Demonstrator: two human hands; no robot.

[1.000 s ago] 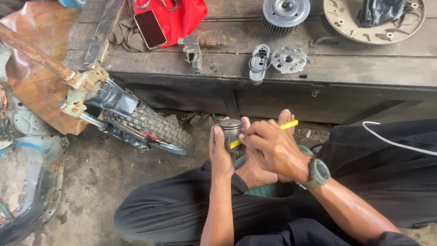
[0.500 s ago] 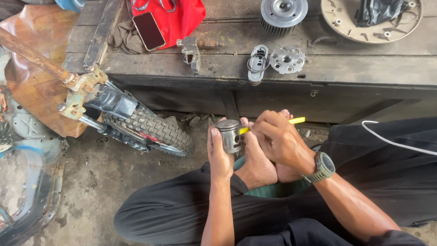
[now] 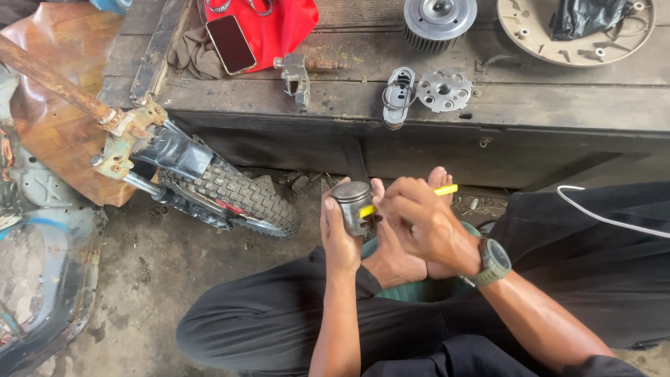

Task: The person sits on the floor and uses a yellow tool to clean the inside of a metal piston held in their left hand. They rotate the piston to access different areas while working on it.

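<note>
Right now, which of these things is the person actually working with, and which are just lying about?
In use: metal piston in the left hand; yellow tool in the right hand.

Lying about: phone, red cloth, round metal plate, small knobby wheel.

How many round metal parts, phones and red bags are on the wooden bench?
Round metal parts: 2, the finned drum and the holed disc
Phones: 1
Red bags: 1
Total: 4
</note>
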